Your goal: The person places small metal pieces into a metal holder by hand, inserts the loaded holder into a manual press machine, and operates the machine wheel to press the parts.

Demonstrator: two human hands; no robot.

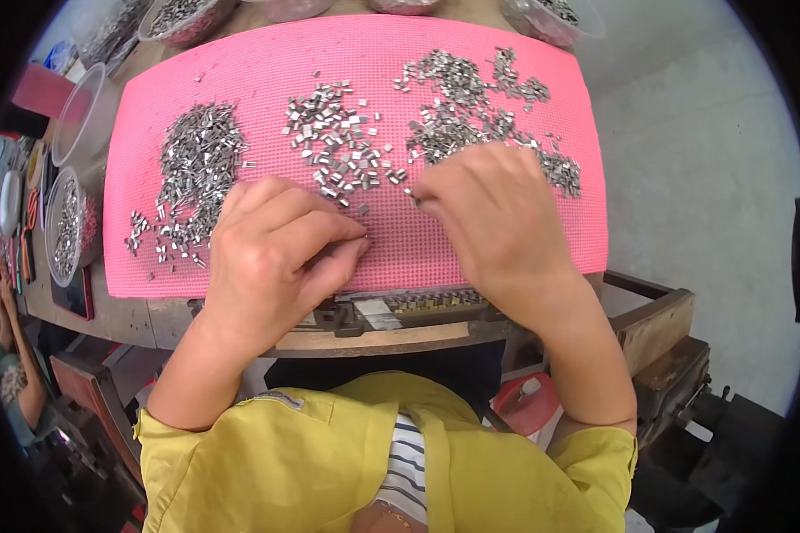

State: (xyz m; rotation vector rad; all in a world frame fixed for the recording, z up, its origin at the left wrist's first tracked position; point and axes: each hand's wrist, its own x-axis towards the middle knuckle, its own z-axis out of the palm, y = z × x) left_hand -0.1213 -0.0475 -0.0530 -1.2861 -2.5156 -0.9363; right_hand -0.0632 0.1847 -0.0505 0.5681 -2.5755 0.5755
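Pink mat beneath, the left hand and right hand are pinched closed, on what is unclear; one careless sweep could scatter the left metal pieces.

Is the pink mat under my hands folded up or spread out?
Spread out. The pink mat lies as one broad sheet with its edges apart, and separate piles of small metal pieces rest across it.

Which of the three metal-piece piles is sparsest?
The middle pile of small metal pieces: pink mat shows throughout it, while the left pile and right pile are denser.
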